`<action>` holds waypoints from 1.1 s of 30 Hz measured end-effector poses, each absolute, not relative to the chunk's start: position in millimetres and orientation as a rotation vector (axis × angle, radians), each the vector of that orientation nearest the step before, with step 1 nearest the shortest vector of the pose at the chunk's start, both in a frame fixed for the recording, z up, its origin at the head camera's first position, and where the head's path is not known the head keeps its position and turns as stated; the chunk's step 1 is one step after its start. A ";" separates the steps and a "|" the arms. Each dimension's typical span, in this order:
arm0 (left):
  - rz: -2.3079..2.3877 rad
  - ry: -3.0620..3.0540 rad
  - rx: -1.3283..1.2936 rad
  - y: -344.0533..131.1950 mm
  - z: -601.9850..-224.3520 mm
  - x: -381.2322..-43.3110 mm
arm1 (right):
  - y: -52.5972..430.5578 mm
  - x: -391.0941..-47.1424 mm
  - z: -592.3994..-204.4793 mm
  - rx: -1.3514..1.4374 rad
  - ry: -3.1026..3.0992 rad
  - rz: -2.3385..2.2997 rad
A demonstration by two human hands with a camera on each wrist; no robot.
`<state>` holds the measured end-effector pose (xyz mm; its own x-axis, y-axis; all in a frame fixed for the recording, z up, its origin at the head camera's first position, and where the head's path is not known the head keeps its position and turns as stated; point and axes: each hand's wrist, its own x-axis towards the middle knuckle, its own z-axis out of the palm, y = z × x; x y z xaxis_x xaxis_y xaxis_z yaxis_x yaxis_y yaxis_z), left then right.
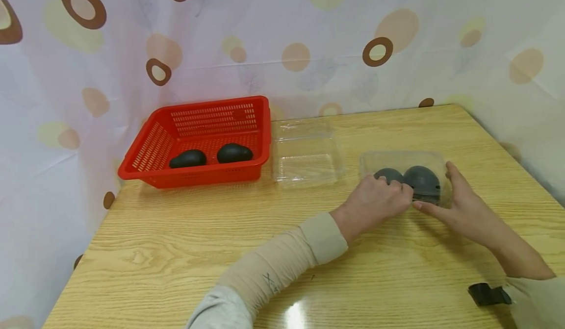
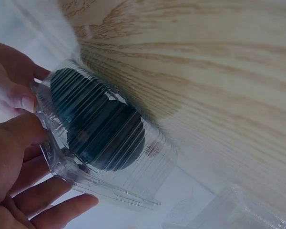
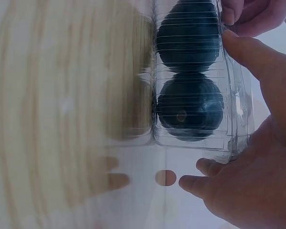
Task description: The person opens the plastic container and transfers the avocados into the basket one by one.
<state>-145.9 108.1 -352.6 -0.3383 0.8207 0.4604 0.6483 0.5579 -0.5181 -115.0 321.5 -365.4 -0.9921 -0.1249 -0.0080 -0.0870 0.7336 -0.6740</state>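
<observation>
A lidded clear plastic box sits on the right part of the table with two dark avocados inside, side by side. My left hand pinches the near rim of this box around its middle, the thumb and fingers on either side of the edge in the left wrist view. The right hand grips the near right corner, its thumb at the front rim beside the left fingers. In the right wrist view, the avocados show through the ribbed plastic wall. Part of the front edge is hidden by the left hand.
A red slotted basket at the back left holds two more dark avocados. Between the basket and the box lies an open clear plastic container. A patterned curtain hangs behind the wooden table.
</observation>
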 end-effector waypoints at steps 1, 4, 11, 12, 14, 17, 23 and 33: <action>0.318 -2.104 -1.185 108.8 -352.0 -146.2 | 321.1 -115.0 -365.4 -0.174 2.874 -1.118; 0.308 -2.158 -1.216 109.3 -348.6 -146.7 | 320.1 -114.7 -365.3 -0.173 2.858 -1.156; 0.304 -2.262 -1.264 107.2 -331.1 -145.3 | 320.7 -111.4 -363.4 -0.128 2.770 -1.256; 0.300 -2.262 -1.270 107.0 -329.7 -145.2 | 321.0 -111.1 -363.1 -0.125 2.763 -1.267; 0.287 -2.269 -1.270 107.1 -327.9 -146.0 | 321.6 -110.8 -362.4 -0.124 2.749 -1.287; 0.263 -2.268 -1.250 109.9 -329.2 -149.9 | 322.3 -110.8 -362.0 -0.125 2.741 -1.303; 0.195 -2.288 -1.221 113.9 -325.3 -157.7 | 323.1 -112.4 -361.3 -0.134 2.747 -1.292; 0.025 -2.323 -1.056 102.3 -299.1 -171.5 | 326.5 -110.7 -362.7 -0.121 2.687 -1.278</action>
<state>-171.5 102.3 -299.1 -0.5172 0.6954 0.4989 0.6845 0.6860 -0.2467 -110.7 326.5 -362.7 -0.9834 -0.1429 -0.1121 -0.0032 0.6310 -0.7758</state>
